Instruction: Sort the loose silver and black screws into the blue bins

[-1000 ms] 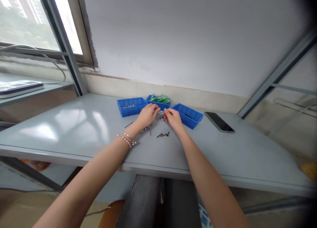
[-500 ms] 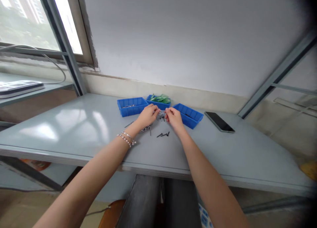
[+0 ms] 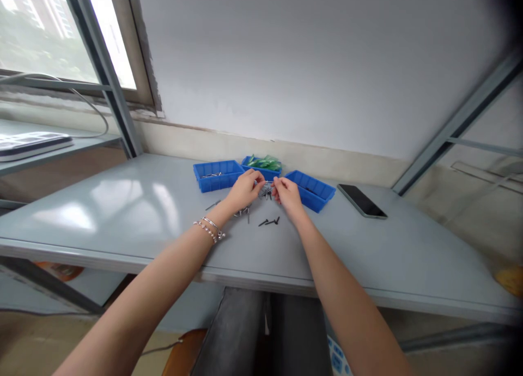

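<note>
My left hand (image 3: pixel 245 189) and my right hand (image 3: pixel 287 193) meet over the table, fingertips pinched and only a small gap apart. Between them runs a thin silvery metal piece (image 3: pixel 267 182), too small to name surely. Beneath the fingertips lies a cluster of small metal parts (image 3: pixel 265 192), partly covered by the hands. Several silvery screws (image 3: pixel 244 211) lie beside my left wrist, some hidden under it. A few black screws (image 3: pixel 270 222) rest on the table nearer to me, between my forearms.
Behind my hands stand a blue bin (image 3: pixel 218 183) with silvery parts, another blue bin (image 3: pixel 267 175) holding green plastic packaging (image 3: pixel 265 162), and a third blue bin (image 3: pixel 316 200) with dark parts. A phone (image 3: pixel 362 201) lies to the right on the grey table (image 3: pixel 122 218). Metal posts flank the table.
My fingers shift very slightly around the thin metal piece, and the left hand tilts a little. The bins, the loose screws and the phone stay where they were.
</note>
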### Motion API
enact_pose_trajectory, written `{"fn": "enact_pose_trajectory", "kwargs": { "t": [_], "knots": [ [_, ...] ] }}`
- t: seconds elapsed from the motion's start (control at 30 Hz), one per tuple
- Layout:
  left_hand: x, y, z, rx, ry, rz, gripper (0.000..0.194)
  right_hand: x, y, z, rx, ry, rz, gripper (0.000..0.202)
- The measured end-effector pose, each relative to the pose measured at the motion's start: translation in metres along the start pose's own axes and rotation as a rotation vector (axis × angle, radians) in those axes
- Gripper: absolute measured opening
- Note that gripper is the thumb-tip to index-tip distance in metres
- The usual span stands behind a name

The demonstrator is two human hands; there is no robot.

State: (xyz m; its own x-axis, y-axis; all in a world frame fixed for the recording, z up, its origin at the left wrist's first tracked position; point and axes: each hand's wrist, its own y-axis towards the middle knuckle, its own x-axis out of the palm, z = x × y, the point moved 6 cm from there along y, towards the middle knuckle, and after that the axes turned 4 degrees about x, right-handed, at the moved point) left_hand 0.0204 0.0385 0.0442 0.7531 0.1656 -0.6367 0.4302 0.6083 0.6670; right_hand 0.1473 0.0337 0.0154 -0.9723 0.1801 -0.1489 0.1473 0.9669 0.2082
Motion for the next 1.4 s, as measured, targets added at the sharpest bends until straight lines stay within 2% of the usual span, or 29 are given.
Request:
{"fn": "enact_pose_trajectory", "kwargs": {
  "t": [0.43, 0.83, 1.07, 1.23, 1.4],
  "knots": [
    [0.009, -0.002, 0.001, 0.014, -0.001, -0.118, 0.018, 0.006, 0.002, 0.004, -0.025, -0.094, -0.055, 0.031],
    [0.007, -0.001, -0.006, -0.053, 0.087, -0.097, 0.032, 0.002, 0.005, 0.005, -0.061, -0.084, -0.004, 0.025],
    [0.007, 0.000, -0.005, -0.032, 0.041, -0.079, 0.022, 0.002, 0.004, 0.005, -0.052, -0.068, -0.013, 0.022],
    [-0.002, 0.001, -0.006, -0.078, 0.059, -0.018, 0.018, -0.003, 0.004, 0.005, -0.030, -0.082, 0.044, 0.018],
    [-0.019, 0.000, -0.019, -0.161, 0.262, 0.036, 0.021, -0.005, 0.005, 0.006, -0.029, -0.109, 0.077, 0.018]
  ]
}}
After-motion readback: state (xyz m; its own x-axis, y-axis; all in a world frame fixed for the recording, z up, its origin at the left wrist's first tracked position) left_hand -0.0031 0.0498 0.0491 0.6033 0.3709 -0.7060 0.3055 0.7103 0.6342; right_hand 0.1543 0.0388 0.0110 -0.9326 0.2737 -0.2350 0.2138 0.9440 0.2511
